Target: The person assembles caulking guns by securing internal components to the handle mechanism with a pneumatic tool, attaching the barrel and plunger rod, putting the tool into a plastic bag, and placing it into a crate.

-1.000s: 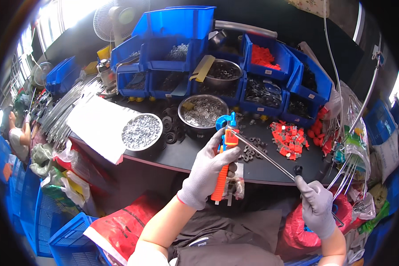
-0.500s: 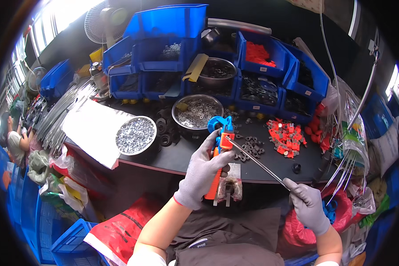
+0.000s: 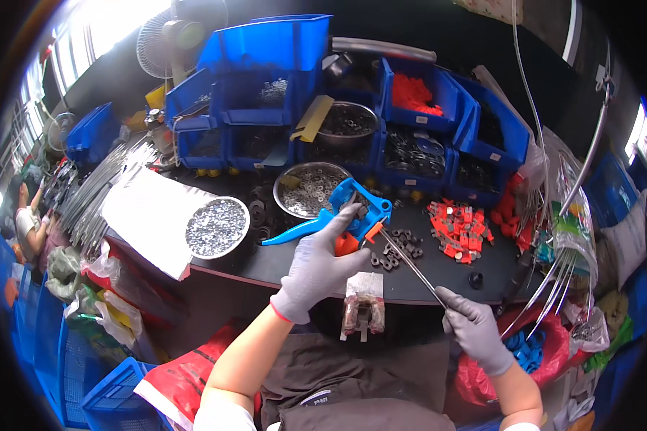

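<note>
— Where is our rod?
— Our right hand [image 3: 474, 332] pinches the thin steel rod [image 3: 410, 260] at five o'clock; our left hand [image 3: 316, 269] is wrapped around the blue-handled crimping tool [image 3: 341, 215] at center.
— How does it handle?
— It seems light, springy, maybe slippery; we should hold it near the end.

Along the back of the dark surface [image 3: 438, 276] stand stacked blue bins [image 3: 266, 79] of small metal parts, one holding red pieces [image 3: 413, 93]. In front sit two round steel bowls: one of washers [image 3: 313, 188], another of silvery nuts [image 3: 217, 227] resting on a white sheet [image 3: 144, 215]. Red clips [image 3: 460, 228] lie scattered to the right, with dark nuts [image 3: 395, 248] near them. A bundle of metal rods [image 3: 97, 194] lies at the left, and a fan [image 3: 176, 32] stands behind
</note>
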The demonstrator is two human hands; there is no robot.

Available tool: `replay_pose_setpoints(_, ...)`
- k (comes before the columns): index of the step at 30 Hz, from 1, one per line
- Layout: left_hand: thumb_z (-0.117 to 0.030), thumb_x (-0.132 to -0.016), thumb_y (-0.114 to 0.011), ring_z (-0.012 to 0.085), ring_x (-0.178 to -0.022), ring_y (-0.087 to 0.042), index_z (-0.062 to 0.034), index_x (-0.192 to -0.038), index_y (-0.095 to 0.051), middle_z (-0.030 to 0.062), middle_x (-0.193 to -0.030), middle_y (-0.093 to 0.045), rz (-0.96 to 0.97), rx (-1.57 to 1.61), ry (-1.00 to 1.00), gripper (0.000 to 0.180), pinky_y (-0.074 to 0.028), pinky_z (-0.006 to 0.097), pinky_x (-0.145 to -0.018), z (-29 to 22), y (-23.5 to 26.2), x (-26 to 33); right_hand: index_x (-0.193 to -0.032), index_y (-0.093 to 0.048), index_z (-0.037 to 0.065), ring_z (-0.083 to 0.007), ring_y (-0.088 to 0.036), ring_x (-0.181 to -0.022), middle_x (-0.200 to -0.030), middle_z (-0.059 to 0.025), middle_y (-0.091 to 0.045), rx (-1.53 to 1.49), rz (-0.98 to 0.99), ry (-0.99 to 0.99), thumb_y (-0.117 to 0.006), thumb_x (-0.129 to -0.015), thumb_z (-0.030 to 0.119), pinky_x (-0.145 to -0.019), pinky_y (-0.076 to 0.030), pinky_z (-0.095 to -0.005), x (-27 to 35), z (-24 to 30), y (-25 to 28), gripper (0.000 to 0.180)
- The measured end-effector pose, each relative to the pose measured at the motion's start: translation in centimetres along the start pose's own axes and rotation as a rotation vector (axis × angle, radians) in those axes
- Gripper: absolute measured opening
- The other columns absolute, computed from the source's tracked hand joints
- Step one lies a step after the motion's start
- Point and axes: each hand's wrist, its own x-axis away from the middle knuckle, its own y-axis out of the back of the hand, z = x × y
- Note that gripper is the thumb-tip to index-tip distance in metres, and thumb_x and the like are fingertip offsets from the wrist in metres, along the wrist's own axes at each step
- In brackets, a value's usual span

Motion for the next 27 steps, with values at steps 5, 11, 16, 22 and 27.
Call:
replay_pose_setpoints(5, -0.022, -0.083, -0.068, 0.0256, -0.076, -0.068, -0.0071, -0.146, -0.045, 0.0142, -0.081, -0.065, 0.123, -0.417, 0.075, 0.069, -0.051, 0.035, -0.074, -2.3, 0.8, -0.1, -0.134, -0.059, 0.001, -0.0051, -0.050, -0.064, -0.076, 0.0019, -0.059, 0.100, -0.043, 0.248, -0.052, -0.095, 0.000, -0.057, -0.042, -0.0211, -1.6, -2.5, -0.7, 0.040)
replay_pose_setpoints(11, -0.011, -0.076, -0.073, 0.0302, -0.071, -0.068, -0.0034, -0.128, -0.049, 0.0142, -0.078, -0.065, -0.087, -0.308, -0.152, 0.057, -0.052, 0.037, -0.067, -3.6, 1.1, 1.3, -0.141, -0.052, 0.001, -0.0033, -0.047, -0.064, -0.074, 0.0012, -0.056, -0.248, 0.119, 0.000, -0.052, -0.099, 0.008, -0.055, -0.036, -0.0184, -0.1, -1.7, -1.0, 0.042)
replay_pose_setpoints(16, -0.011, -0.075, -0.076, 0.0263, -0.063, -0.067, -0.0046, -0.130, -0.050, 0.0100, -0.073, -0.064, -0.050, -0.415, -0.239, 0.061, -0.051, 0.033, -0.060, -4.9, 1.9, 2.6, -0.140, -0.054, 0.006, -0.0034, -0.038, -0.057, -0.070, 0.0017, -0.053, -0.385, 0.223, -0.084, -0.050, -0.101, 0.007, -0.051, -0.031, -0.0185, -1.3, 1.7, -3.1, 0.040)
replay_pose_setpoints(22, -0.012, -0.076, -0.077, 0.0241, -0.061, -0.066, -0.0037, -0.130, -0.050, 0.0103, -0.073, -0.064, -0.025, -0.398, -0.256, 0.062, -0.051, 0.031, -0.058, -7.5, 3.0, 4.3, -0.141, -0.054, 0.010, -0.0056, -0.034, -0.053, -0.064, -0.0009, -0.044, -0.637, 0.406, -0.231, -0.050, -0.099, 0.006, -0.045, -0.026, -0.0191, -1.0, 1.7, -2.9, 0.042)
replay_pose_setpoints(27, -0.019, -0.077, -0.077, 0.0340, -0.073, -0.070, -0.0065, -0.135, -0.046, 0.0152, -0.083, -0.069, 0.046, -0.375, -0.179, 0.067, -0.054, 0.040, -0.062, -9.1, 3.8, 5.5, -0.139, -0.055, 0.012, -0.0057, -0.029, -0.047, -0.063, -0.0012, -0.040, -0.984, 0.654, -0.409, -0.046, -0.100, 0.010, -0.043, -0.025, -0.0205, -0.5, 0.8, -2.6, 0.040)
